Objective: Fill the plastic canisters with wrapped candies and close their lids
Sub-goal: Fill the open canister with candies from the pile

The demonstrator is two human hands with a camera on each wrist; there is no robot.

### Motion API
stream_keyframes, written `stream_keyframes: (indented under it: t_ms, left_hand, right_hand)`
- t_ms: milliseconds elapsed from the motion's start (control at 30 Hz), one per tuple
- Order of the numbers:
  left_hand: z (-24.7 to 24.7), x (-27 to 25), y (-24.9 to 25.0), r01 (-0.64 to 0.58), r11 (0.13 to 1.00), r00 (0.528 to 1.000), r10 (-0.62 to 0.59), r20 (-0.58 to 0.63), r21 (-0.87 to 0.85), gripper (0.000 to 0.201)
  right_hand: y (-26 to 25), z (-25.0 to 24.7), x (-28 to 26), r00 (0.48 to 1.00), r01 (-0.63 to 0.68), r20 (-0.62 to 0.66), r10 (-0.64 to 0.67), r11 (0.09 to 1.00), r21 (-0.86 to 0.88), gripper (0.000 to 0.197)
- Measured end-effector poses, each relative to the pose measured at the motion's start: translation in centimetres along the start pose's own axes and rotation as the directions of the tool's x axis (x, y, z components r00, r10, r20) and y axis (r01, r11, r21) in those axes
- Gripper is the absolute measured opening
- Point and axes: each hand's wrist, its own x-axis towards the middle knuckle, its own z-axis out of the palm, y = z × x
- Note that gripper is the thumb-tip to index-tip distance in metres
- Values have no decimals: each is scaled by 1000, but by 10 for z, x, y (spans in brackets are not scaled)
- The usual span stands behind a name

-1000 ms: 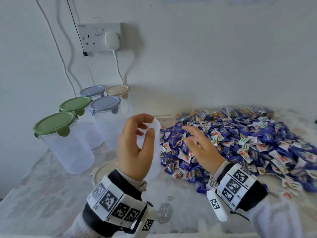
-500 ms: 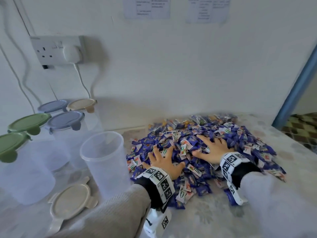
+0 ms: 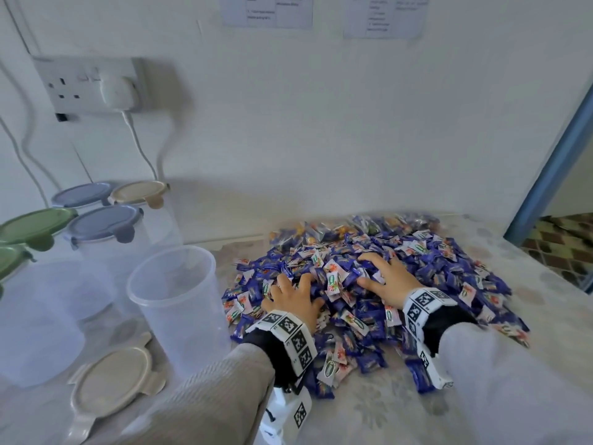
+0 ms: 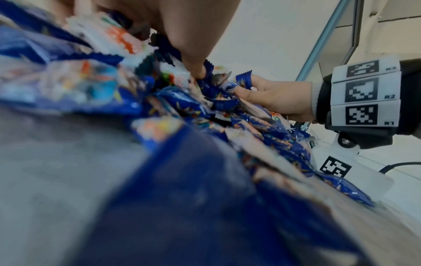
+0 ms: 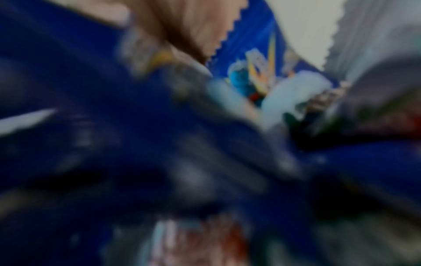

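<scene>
Blue and white wrapped candies [image 3: 378,284] lay in a big heap on the desk [image 3: 545,316], and both hands were now pressed into this heap. 1 second before, the left hand [image 3: 293,300] was holding the clear open canister [image 3: 176,303] in the air and only the right hand [image 3: 390,281] reached toward the candies. Half a second before, the canister already stood on the desk, and both hands rested on the heap with fingers spread. Now the fingers were bent more and dug deeper between the wrappers. I judged that the scooping of a first double handful had started.

The left hand was curled into the candies; the left wrist view showed its fingertips [image 4: 198,72] pushed under the wrappers. The right hand [image 4: 280,100] also had its fingers hooked around some candies. The right wrist view was too blurred to add anything.

The open canister stood just left of the heap, empty, with its beige lid [image 3: 112,380] lying flat in front of it. 5 other canisters [image 3: 106,248] stood behind, lids on, and looked empty too. So almost all of the filling was still to be done.
</scene>
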Motion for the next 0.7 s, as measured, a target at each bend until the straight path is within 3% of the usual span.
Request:
stream_keyframes:
  t_ms: [167,333,500,600,700]
  left_hand:
    - [-14,8,-2,13,990,1000,-17,-25,-143,35]
    - [-24,11,-6,-6,968,1000,12,21,-251,29]
    - [-58,-11,1,-103,877,984,20,-178,-470,32]
    - [-92,-33,5,-266,820,933,87,-350,-506,29]
    - [-139,-60,-3,-450,744,795,83,-601,-493,22]
  right_hand:
    - [-2,1,-1,983,76,-167,-71,997,27,26]
    - [-7,0,-8,921,125,-385,-62,982,141,4]
    - [-24,-10,-17,853,200,-520,-51,951,234,9]
    - [-38,-20,-19,843,224,-535,-45,935,274,9]
    - [-55,-25,-22,821,263,-568,-51,917,299,7]
